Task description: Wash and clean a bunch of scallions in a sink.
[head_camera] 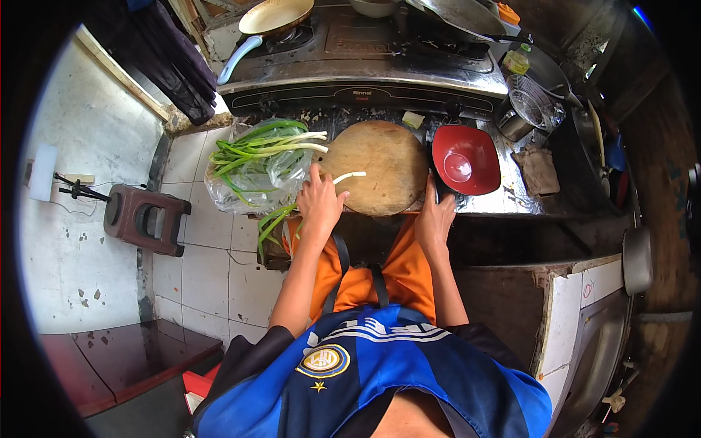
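Note:
A round wooden cutting board (378,164) lies on the counter before me. My left hand (320,200) is at its left edge, closed on a green onion (350,175); the white root end reaches over the board and the green leaves hang past the counter's front edge. My right hand (434,213) is at the board's right edge, its fingers around what looks like a knife (435,189), mostly hidden by the hand. Left of the board, more green onions (263,147) lie on a clear plastic bag (224,191). To the right stands a red square bowl (465,159).
A gas stove (361,60) behind the board bears a frying pan (274,17) and a wok (465,16). A metal pot (515,121) with a strainer and a folded cloth (536,171) sit at the right. A brown plastic stool (145,219) is on the left.

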`<action>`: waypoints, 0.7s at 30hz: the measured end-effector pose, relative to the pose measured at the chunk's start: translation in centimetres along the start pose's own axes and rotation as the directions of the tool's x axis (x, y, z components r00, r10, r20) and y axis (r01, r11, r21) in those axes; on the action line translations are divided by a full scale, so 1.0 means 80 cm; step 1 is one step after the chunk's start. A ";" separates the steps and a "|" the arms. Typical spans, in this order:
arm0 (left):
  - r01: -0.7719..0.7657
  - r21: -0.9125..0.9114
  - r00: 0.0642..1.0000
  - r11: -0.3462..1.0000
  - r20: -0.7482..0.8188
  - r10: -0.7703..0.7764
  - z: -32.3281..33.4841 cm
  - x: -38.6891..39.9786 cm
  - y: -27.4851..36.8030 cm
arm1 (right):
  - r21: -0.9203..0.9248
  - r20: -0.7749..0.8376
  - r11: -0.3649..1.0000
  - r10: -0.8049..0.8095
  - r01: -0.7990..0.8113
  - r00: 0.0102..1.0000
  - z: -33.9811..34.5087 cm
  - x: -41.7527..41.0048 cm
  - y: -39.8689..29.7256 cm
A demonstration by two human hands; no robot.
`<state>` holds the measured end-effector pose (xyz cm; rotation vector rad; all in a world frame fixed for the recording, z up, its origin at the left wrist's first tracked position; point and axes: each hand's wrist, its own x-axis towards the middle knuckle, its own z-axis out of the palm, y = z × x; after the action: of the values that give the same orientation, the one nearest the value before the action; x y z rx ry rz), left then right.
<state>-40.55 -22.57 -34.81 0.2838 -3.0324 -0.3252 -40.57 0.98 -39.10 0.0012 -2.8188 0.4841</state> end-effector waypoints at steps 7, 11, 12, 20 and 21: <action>-0.092 0.023 0.995 0.995 0.033 0.091 0.006 -0.006 0.005 | 0.030 0.039 0.998 0.049 -0.050 0.998 0.006 0.000 0.010; -0.049 0.046 0.998 0.998 0.035 0.048 0.012 -0.002 0.018 | -0.008 0.034 1.000 -0.011 0.011 0.999 0.003 -0.005 0.023; -0.059 0.010 0.998 0.998 -0.004 0.059 0.014 -0.005 0.018 | -0.004 0.036 1.000 -0.023 0.023 0.999 -0.002 -0.008 0.022; -0.096 -0.546 0.989 0.832 -0.143 0.020 -0.080 -0.115 0.016 | 0.728 0.021 0.666 -0.259 0.163 0.966 -0.049 -0.053 -0.063; -0.035 -0.550 0.983 0.834 -0.169 -0.070 -0.091 -0.131 0.013 | 0.829 0.069 0.540 -0.355 0.145 0.932 -0.047 -0.060 -0.077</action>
<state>-29.77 -21.03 -28.11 0.2742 -2.6035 -1.0832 -34.64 -3.81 -34.99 0.6894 -2.4250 1.7589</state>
